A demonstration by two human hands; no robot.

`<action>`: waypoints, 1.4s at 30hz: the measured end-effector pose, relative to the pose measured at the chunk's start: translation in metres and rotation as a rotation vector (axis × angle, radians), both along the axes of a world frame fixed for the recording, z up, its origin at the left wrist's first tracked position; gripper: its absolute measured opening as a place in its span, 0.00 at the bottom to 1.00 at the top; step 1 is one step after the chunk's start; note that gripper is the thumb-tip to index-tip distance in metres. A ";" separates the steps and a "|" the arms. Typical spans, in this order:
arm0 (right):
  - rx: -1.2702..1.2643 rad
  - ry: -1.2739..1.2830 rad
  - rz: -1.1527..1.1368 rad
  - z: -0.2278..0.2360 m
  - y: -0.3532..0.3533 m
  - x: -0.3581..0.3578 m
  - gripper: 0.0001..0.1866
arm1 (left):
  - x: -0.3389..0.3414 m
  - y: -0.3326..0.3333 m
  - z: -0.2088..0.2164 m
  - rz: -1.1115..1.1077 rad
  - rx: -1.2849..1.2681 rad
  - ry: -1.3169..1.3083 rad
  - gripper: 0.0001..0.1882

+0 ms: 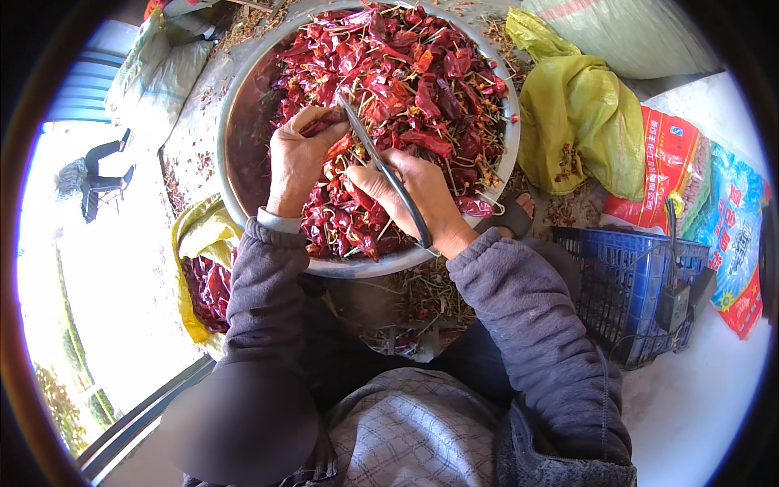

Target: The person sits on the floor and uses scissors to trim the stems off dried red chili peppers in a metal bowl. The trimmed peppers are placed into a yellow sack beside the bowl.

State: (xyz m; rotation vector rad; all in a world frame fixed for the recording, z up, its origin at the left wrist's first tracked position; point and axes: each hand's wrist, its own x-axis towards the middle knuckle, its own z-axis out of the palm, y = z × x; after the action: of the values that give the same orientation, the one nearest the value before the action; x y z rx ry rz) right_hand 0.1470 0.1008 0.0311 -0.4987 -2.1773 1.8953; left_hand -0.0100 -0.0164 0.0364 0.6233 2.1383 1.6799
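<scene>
A wide metal basin (pixel 246 138) in front of me is heaped with dried red chilies (pixel 422 65), many with pale stems. Over its near left part, my left hand (pixel 294 166) pinches a dried chili (pixel 326 123) between thumb and fingers. My right hand (pixel 426 195) grips a pair of scissors (pixel 367 140), whose dark handle runs along the palm. The metal blades point up and to the left, with their tips beside the chili in my left hand. Whether the blades touch its stem cannot be made out.
At the left a yellow sack (pixel 188 276) holds more chilies. On the right lie a yellow-green sack (pixel 560 105), a red printed bag (pixel 653 154), a blue printed bag (pixel 734 219) and a blue plastic crate (pixel 617 276). Chili scraps litter the floor. A person (pixel 85 183) is outside, far left.
</scene>
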 end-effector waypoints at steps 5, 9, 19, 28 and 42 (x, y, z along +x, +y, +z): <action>-0.376 0.041 0.076 -0.005 -0.003 -0.001 0.23 | 0.001 -0.002 0.006 0.025 0.067 -0.047 0.08; -0.728 0.126 0.096 0.012 0.009 -0.001 0.21 | -0.001 -0.005 -0.001 0.000 0.164 -0.134 0.07; -0.661 0.206 -0.373 0.004 0.055 -0.010 0.42 | -0.014 -0.019 -0.005 0.064 0.170 -0.123 0.10; -0.519 0.059 -0.187 0.009 0.050 -0.004 0.43 | -0.029 -0.022 -0.001 0.193 0.048 -0.104 0.12; -0.532 0.070 -0.209 0.013 0.043 -0.005 0.34 | -0.026 -0.011 -0.034 -0.215 -0.734 0.521 0.18</action>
State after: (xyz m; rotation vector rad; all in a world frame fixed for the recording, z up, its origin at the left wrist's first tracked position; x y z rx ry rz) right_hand 0.1421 0.1441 0.0444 -0.7018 -1.4912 2.3158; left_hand -0.0364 -0.0274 0.0023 1.0666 2.6691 0.5589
